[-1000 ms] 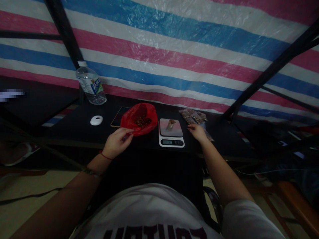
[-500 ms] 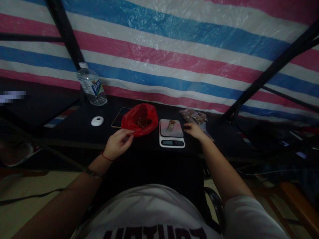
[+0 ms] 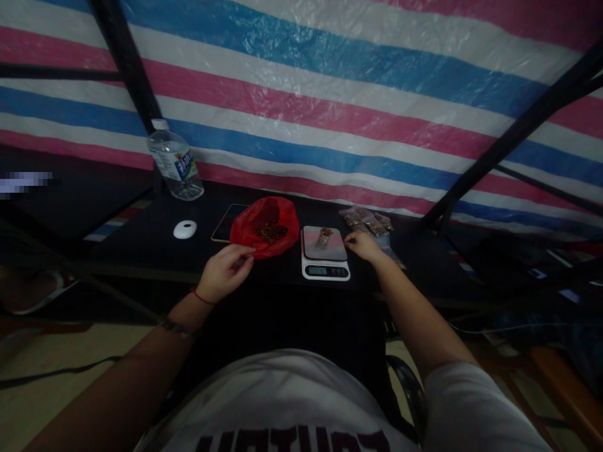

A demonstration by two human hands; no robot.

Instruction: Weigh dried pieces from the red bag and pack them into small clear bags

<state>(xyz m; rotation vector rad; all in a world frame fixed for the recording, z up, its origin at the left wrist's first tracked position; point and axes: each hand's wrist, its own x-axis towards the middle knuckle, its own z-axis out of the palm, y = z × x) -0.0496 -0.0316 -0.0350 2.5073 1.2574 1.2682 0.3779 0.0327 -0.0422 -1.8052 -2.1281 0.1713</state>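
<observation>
A red plastic bag (image 3: 284,218) lies open on the black table (image 3: 141,248), with brown pieces inside. My left hand (image 3: 225,272) pinches the bag's near edge. Right of the bag stands a small white kitchen scale (image 3: 325,258) with a little filled packet (image 3: 323,236) on its platform. My right hand (image 3: 362,245) hovers at the scale's right edge, fingers loosely apart, holding nothing that I can see. Behind that hand lies a pile of small clear packets (image 3: 366,220).
A water bottle (image 3: 176,162) stands at the table's back left. A white oval object (image 3: 184,229) and a flat phone or tablet (image 3: 223,222) lie left of the bag. A striped tarp (image 3: 330,107) and black frame bars rise behind the table.
My right hand has moved left from the pile of packets to the scale's right edge. My left hand stays on the bag's edge.
</observation>
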